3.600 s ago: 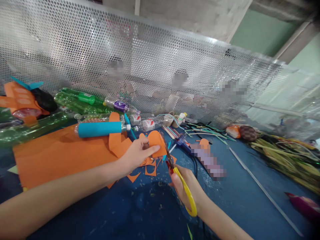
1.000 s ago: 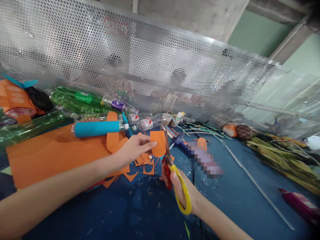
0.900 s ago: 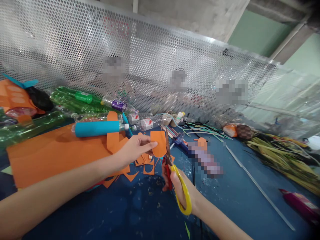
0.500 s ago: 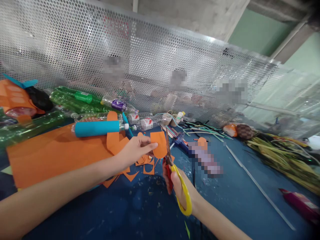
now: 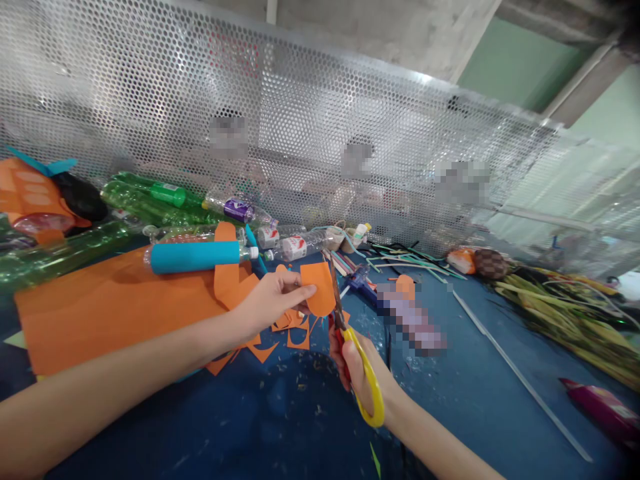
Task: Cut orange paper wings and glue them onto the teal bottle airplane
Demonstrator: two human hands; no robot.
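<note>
My left hand (image 5: pixel 286 293) pinches a small piece of orange paper (image 5: pixel 320 291) with a straight top and a rounded bottom. Wrapped around the handles of yellow and red scissors (image 5: pixel 369 387) is my right hand (image 5: pixel 361 363). The scissor blades point up along the right edge of the paper, close to it; whether they touch it I cannot tell. Below the left hand lie orange paper scraps (image 5: pixel 299 335) on the blue tabletop. A bottle wrapped in blue paper (image 5: pixel 195 257) rests behind my left forearm, with a rounded orange strip (image 5: pixel 226 275) against it.
A large orange sheet (image 5: pixel 100 313) covers the left of the table. Green bottles (image 5: pixel 150 199) and clear bottles (image 5: pixel 295 247) lie along the perforated metal screen (image 5: pixel 300 120). Thin straws (image 5: pixel 415 260), dried leaves (image 5: pixel 560 320) and a purple bottle (image 5: pixel 600 407) are on the right.
The scissors and my right hand have shifted slightly, and the blades appear closer together. My left hand and the paper have hardly moved.
</note>
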